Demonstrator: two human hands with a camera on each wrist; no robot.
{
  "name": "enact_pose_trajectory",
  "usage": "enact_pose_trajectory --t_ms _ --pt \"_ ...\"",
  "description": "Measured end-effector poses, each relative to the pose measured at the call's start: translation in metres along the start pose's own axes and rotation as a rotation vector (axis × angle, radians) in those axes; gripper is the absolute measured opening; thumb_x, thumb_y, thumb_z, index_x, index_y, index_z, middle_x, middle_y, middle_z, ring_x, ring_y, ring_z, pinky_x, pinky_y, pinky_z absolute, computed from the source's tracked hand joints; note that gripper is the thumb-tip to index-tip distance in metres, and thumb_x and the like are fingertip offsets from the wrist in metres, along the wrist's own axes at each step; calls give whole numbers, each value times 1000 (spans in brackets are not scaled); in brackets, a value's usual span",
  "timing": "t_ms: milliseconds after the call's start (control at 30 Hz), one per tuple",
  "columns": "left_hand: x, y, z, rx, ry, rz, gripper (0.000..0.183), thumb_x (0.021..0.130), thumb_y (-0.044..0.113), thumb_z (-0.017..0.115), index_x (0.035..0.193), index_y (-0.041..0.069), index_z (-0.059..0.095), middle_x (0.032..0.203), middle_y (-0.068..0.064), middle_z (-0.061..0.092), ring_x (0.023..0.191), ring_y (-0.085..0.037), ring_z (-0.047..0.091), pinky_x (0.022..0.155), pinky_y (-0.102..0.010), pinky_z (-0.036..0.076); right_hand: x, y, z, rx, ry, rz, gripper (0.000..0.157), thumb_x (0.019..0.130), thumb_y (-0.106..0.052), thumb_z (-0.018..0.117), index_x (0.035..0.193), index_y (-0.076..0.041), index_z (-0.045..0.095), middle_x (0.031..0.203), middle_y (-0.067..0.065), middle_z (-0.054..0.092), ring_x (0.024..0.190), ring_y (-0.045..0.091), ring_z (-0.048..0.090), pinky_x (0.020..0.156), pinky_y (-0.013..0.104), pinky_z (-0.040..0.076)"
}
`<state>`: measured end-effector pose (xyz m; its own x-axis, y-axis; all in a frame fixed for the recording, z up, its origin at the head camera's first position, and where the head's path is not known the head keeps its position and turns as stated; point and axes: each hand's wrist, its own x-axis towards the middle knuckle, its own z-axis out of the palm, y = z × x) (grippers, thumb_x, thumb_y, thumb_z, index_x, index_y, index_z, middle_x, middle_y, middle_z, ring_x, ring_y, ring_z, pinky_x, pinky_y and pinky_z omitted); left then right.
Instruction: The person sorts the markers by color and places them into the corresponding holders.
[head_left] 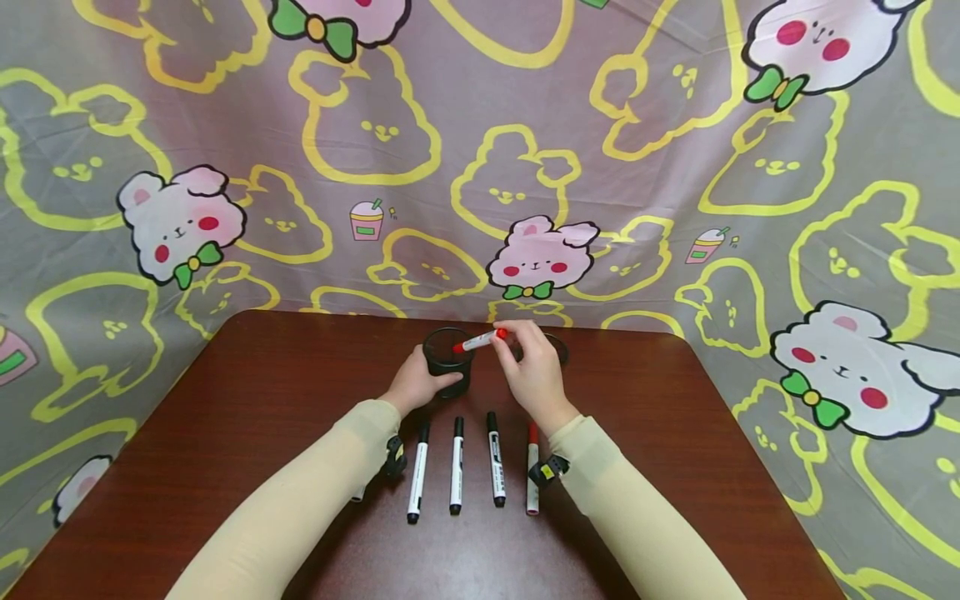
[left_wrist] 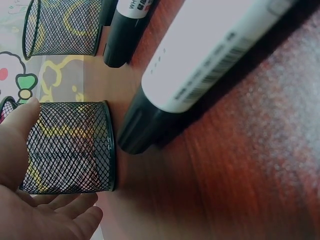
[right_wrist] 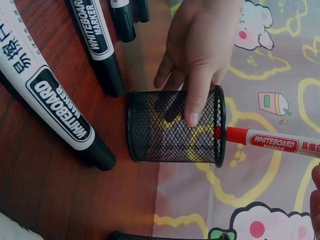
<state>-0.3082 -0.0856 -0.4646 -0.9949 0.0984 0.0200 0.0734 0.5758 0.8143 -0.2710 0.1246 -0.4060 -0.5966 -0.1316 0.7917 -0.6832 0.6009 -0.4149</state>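
My left hand point(head_left: 411, 387) grips a black mesh pen cup point(head_left: 460, 368), with the thumb along the near side and the other fingers around the far side. In my right hand point(head_left: 536, 371), a white whiteboard marker point(head_left: 480, 341) with red ends is pinched near its back end. In the right wrist view, the marker's red cap point(right_wrist: 237, 134) points into the mouth of the cup point(right_wrist: 175, 150), its tip just past the rim. Only the edge of the right fingers shows there.
Black-ended whiteboard markers point(head_left: 457, 467) and a red-ended one point(head_left: 532, 479) lie in a row on the brown table point(head_left: 637, 433). Another white marker end point(head_left: 358, 493) shows under the left forearm. A second mesh cup point(left_wrist: 62, 27) stands behind the right hand. Patterned cloth point(head_left: 525, 183) surrounds the table.
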Motion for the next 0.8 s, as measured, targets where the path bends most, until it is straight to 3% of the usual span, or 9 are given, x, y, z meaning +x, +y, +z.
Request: enact_pose_trajectory --t_ms 467,800 --pt "1 0 1 -2 5 22 73 87 29 84 143 1 47 137 -21 61 127 -37 61 108 -53 48 -5 5 13 -31 -69 37 23 97 -16 74 117 -6 71 98 7 66 88 21 64 75 35 55" --pt "0 0 0 1 1 25 76 88 29 84 146 -2 45 137 -21 60 127 -37 61 108 -53 47 -8 9 20 -52 -64 11 22 96 -17 75 116 -7 71 98 8 67 87 20 64 73 34 53"
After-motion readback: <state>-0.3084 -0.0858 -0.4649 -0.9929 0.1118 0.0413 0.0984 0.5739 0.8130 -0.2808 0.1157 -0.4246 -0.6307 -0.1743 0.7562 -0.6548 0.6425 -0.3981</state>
